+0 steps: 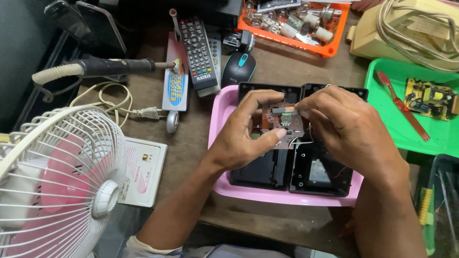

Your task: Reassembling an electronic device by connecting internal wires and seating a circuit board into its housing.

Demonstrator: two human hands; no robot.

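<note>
Hands gripped a board [282, 125] over the black case [296, 172]: left hand [246, 131] pinching its near-left edge, right hand [342, 122] its far-right.

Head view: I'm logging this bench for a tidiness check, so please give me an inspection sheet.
Surface: brown wooden table.
Job's things: circuit board above open black case in pink tray.
Clutter: soldering iron, remote, mouse, orange bulb tray, green tray.
Grippers: left hand and right hand both pinch the board.
Cables: white plug lead.
Surroundings: white fan.
</note>
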